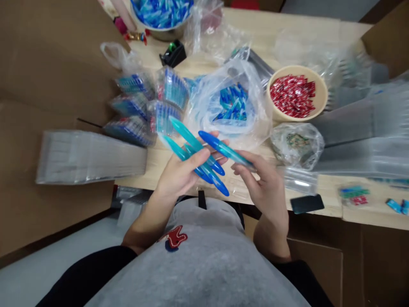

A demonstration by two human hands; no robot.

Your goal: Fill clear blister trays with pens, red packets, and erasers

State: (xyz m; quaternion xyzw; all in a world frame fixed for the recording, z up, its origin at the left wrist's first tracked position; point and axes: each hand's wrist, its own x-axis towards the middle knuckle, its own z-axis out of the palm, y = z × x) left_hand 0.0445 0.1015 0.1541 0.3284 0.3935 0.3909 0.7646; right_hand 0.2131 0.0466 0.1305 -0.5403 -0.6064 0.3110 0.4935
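My left hand [179, 170] is closed around several glossy pen-like sticks [188, 138], turquoise at one end and blue at the other, with tapered tips. They fan out past the thumb. Between the thumb and fingers of my right hand [263, 177] is one similar pen-like stick [225, 149], its dark blue tip pointing at the left hand's fingers. Both hands are above the table's near edge, in front of a clear plastic bag [204, 106] that lies open with many more blue pieces [234, 102] inside. Fast motion blurs some outlines.
Filled clear packs [172, 87] stand left of the bag, near stacked transparent cases [92, 155]. A cream bowl [322, 91] holds red sachets. Farther back are a tape dispenser [173, 53] and a tub of blue pieces [162, 15]. A dark phone [307, 204] lies at the near edge.
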